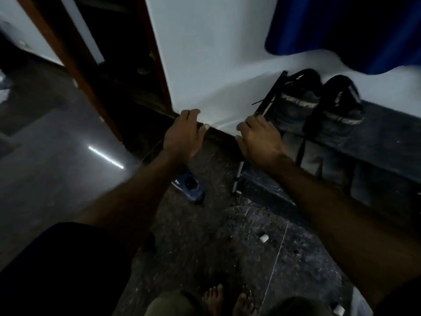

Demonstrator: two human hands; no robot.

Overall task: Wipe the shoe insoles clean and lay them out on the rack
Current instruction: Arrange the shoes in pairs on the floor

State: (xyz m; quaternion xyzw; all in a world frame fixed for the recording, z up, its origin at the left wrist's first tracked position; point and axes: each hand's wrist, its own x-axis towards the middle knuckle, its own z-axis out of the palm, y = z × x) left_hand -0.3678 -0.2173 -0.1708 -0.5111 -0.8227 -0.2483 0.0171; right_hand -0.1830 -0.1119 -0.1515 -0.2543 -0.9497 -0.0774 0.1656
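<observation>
Dim speckled floor [205, 236], shoe rack [268, 103] center-right w/ black sneakers [319, 106]; I see left hand [184, 133] & right hand [259, 140] loose, holding nothing.

Both bare arms reach forward and down. Left hand [185, 135] and right hand [258, 140] are palm-down, side by side but apart, fingers loosely curled, holding nothing. Bare feet [227, 301] below.
</observation>
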